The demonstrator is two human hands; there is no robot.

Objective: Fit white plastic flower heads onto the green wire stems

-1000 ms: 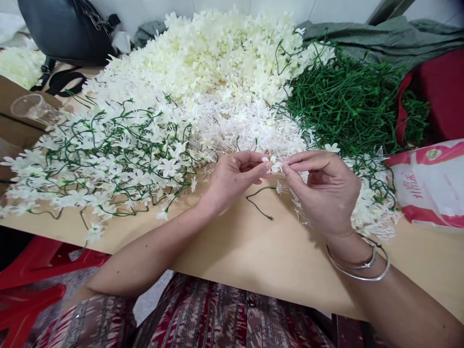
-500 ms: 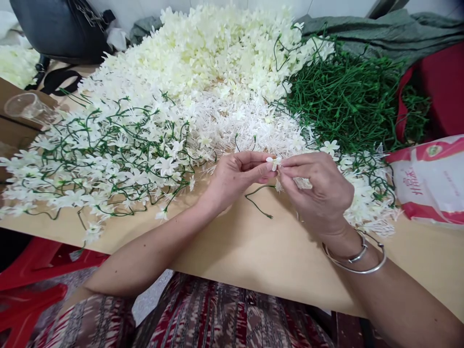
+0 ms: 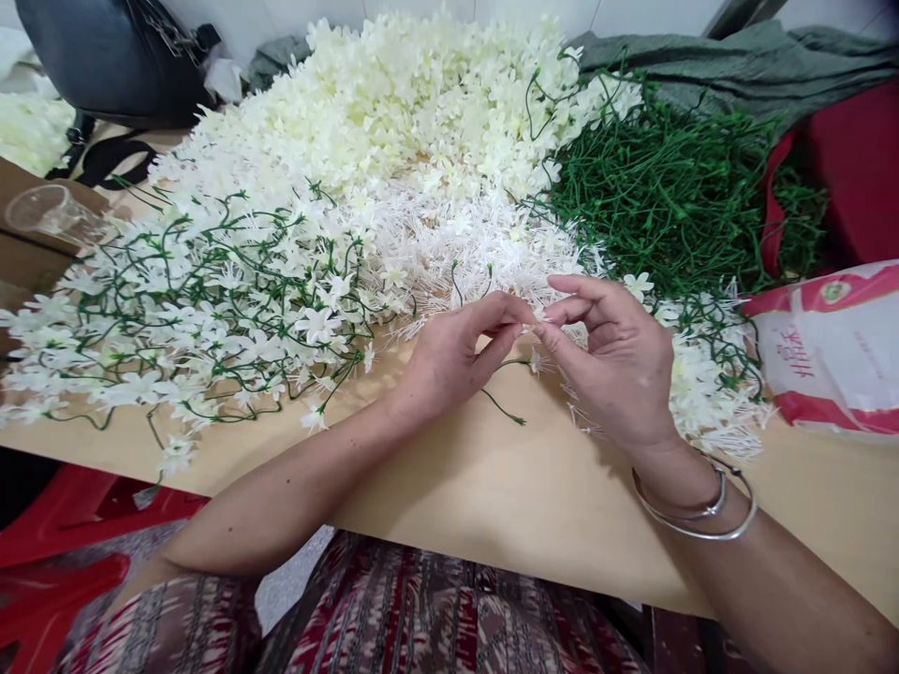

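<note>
Over the table, my left hand (image 3: 456, 354) is closed in a pinch, thumb and forefinger together. My right hand (image 3: 618, 365), with bangles on its wrist, brings its thumb and a finger against the left fingertips, another finger raised. Whatever sits between the fingertips is too small and covered to make out. Just behind them spreads a heap of thin white stamens (image 3: 464, 234). Below the hands lies a loose green stem (image 3: 502, 407) with a small white bloom near its upper end. To the left are white artificial flowers on green stems (image 3: 231, 309).
Cream flower heads (image 3: 421, 103) are heaped at the back. Green stems (image 3: 667, 187) fill a pile at the right, by a red bag (image 3: 857, 178). A white and pink packet (image 3: 835, 346) lies at the right edge. A clear cup (image 3: 56, 211) and black bag (image 3: 112, 61) stand left.
The white flower seen between my fingertips is no longer visible there. My right hand has turned and opened its upper fingers; my left hand has shifted slightly.
</note>
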